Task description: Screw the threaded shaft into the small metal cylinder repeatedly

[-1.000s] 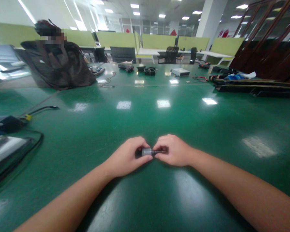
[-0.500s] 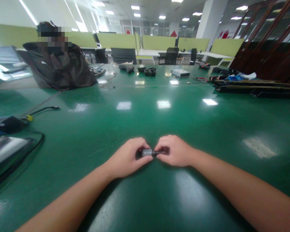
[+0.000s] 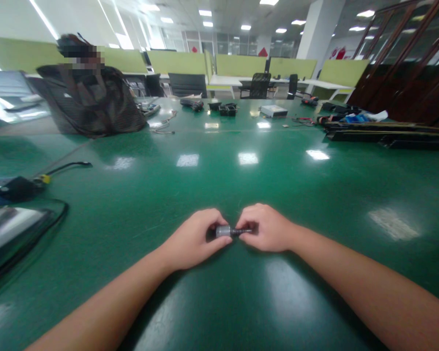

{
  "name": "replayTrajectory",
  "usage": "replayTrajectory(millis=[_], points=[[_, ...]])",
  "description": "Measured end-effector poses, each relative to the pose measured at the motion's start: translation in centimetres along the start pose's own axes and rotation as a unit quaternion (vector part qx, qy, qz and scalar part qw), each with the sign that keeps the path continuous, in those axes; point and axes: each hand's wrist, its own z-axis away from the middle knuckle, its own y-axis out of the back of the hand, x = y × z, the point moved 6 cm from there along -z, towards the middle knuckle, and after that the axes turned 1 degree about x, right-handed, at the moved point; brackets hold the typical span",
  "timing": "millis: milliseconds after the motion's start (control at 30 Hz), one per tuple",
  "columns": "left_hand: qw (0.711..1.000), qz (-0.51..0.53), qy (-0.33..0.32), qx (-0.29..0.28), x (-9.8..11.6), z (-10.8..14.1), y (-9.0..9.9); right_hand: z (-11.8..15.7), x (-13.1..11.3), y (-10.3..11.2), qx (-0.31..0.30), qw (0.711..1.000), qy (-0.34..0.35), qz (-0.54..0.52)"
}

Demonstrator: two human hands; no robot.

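Observation:
Between my fingers, low over the green table (image 3: 219, 185), lies a small grey metal cylinder (image 3: 223, 231) with a thin dark shaft (image 3: 237, 232) sticking out to the right. My left hand (image 3: 193, 240) is closed around the cylinder, thumb in front and fingers behind. With thumb and fingertips, my right hand (image 3: 266, 228) pinches the shaft; its far end is partly covered by the fingers. The piece is held roughly level, pointing left to right. Its exact kind is too small to tell.
On the left are a flat device (image 3: 18, 226) with a black cable and a dark box (image 3: 20, 187). A person in dark clothing (image 3: 95, 105) leans at the table's far left. Boxes (image 3: 227, 108) and a white case (image 3: 273, 111) stand farther back; long black bars (image 3: 388, 134) lie at right.
My right hand has shifted very slightly right along the shaft. The left hand and the cylinder stay almost where they were.

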Motion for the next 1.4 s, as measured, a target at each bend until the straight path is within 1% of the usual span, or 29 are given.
replayTrajectory(millis=[267, 900, 1100, 1233, 1400], points=[[1.000, -0.002, -0.002, 0.000, 0.0, 0.1, 0.0, 0.1, -0.1, 0.2, 0.001, 1.000, 0.003, 0.006], [1.000, 0.004, 0.003, -0.001, -0.1, 0.3, 0.1, 0.2, 0.5, 0.9, -0.015, 1.000, 0.002, -0.006], [1.000, 0.008, 0.014, 0.006, -0.1, 0.4, 0.1, 0.3, 1.7, 1.4, -0.034, 0.999, -0.016, -0.014], [1.000, 0.009, 0.013, 0.000, 0.0, 0.4, 0.2, 0.5, 2.7, 1.7, -0.032, 0.998, -0.038, -0.027], [1.000, 0.008, 0.014, -0.002, 0.1, 0.5, 0.4, 0.5, 2.6, 1.8, -0.041, 0.998, -0.036, -0.029]])
